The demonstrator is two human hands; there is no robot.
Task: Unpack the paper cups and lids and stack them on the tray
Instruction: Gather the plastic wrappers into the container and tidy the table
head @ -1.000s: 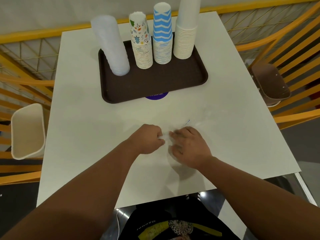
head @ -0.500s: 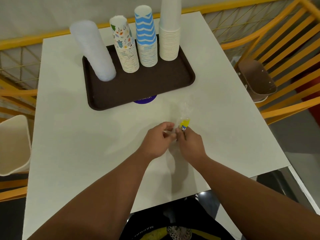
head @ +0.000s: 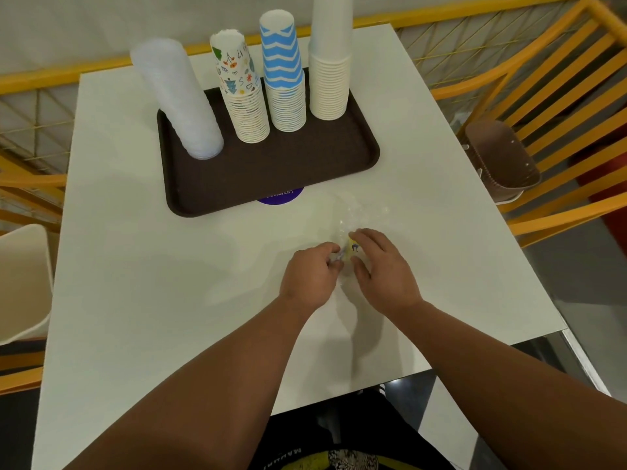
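A dark brown tray [head: 271, 167] lies at the back of the white table [head: 135, 266]. On it stand a column of clear lids [head: 176, 100], a patterned cup stack [head: 242, 86], a blue zigzag cup stack [head: 283, 69] and a tall plain white cup stack [head: 330, 59]. In front of the tray, a crumpled clear plastic wrapper [head: 353, 218] with a yellow label lies on the table. My left hand [head: 310, 276] pinches its near end. My right hand [head: 381, 269] holds it from the right with curled fingers.
A purple round sticker [head: 280, 196] peeks out under the tray's front edge. Orange wooden chairs [head: 543, 96] stand to the right, one with a brown seat [head: 502, 161]. A cream chair [head: 23, 283] sits at the left. Yellow railing runs behind the table.
Both hands gathered the flat wrapper into a bunch and shifted slightly forward; the yellow label came into sight. The camera view tilted, so the tray sits differently in frame.
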